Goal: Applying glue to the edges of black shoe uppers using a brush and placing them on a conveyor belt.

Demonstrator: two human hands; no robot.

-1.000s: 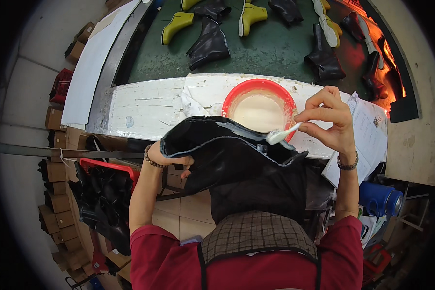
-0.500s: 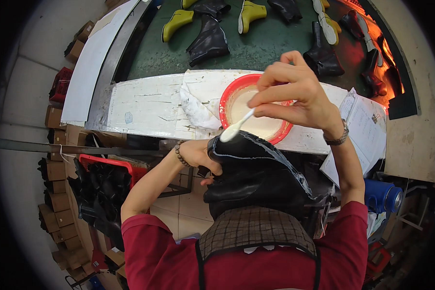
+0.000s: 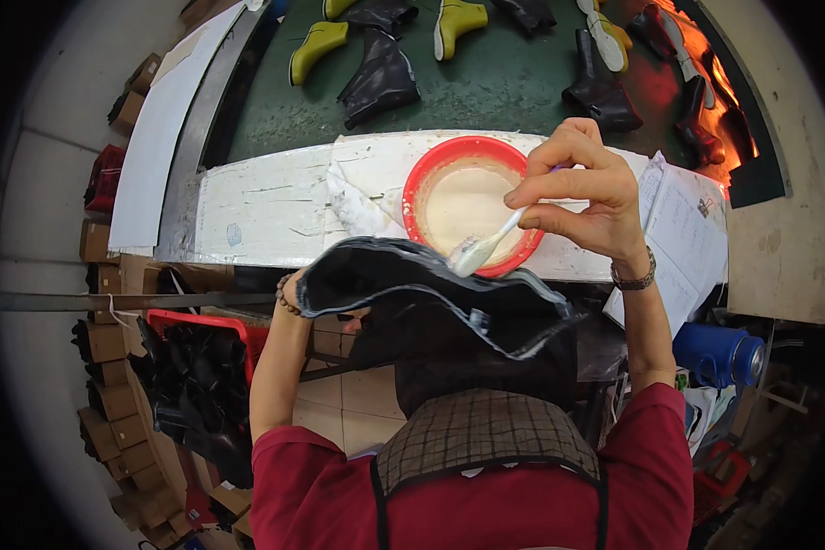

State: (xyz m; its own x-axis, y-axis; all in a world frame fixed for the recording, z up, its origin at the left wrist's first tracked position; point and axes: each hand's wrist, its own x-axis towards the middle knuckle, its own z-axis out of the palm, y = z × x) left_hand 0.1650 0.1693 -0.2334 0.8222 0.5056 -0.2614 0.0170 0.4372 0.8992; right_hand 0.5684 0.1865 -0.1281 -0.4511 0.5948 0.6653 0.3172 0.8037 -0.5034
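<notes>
- The red bowl (image 3: 472, 145), part-filled with a cream-coloured liquid (image 3: 467, 202), stands at the near edge of the white tabletop (image 3: 266, 215).
- A black boot upper (image 3: 380, 268) is on the near side of the bowl, off the tabletop, its wavy pale-edged opening facing up and stretching to both sides of the bowl.
- The left hand (image 3: 294, 288), below and left of the bowl, grasps the left end of the upper; most of its fingers are hidden behind the leather.
- The right hand (image 3: 588, 188), just right of the bowl, pinches a small white brush (image 3: 493, 243) between thumb and fingers.
- The brush slants down to the left across the bowl's near rim; its head lies against the far edge of the upper in the view, though whether they touch cannot be told.
- A crumpled white cloth (image 3: 356, 203) lies just left of the bowl; written papers (image 3: 680, 240) lie to its right.
- Beyond the bowl, black boots (image 3: 380, 82) and yellow boots (image 3: 319, 52) rest on a green surface (image 3: 504, 101).
- Well below the bowl, a red crate (image 3: 255, 339) of black pieces sits to the left, a blue flask (image 3: 717, 356) to the right.
</notes>
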